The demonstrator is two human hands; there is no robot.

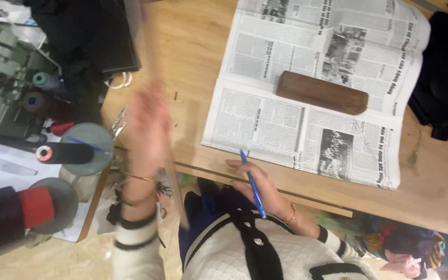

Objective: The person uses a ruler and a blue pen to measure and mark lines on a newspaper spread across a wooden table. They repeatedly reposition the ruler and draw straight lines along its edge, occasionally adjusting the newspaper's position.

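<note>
From the head camera we look down on a wooden worktop (193,62) with a newspaper (312,88) spread open across it, reaching from the far edge almost to the near one. A brown wooden block (321,93) lies across the paper's middle fold, and we judge it serves as a weight that keeps the sheets flat.

Our right hand (257,184) rests at the near edge of the worktop, just at the newspaper's near-left corner. Its fingers are curled around a blue pen (252,185), pinching it with the tip pointing up toward the paper, as one holds a pen ready to mark.

Our left hand (149,127) is over the worktop's left edge and is smeared by motion. It seems to grip a long, thin wooden ruler (175,171) that runs down toward our lap, but we cannot tell how the fingers close on it.

Off the left edge stand thread spools (40,88), a dark roll (63,153) on a grey disc, and small scissors (119,123) lying near the left hand. Dark cloth (444,88) sits at the right edge of the worktop.
</note>
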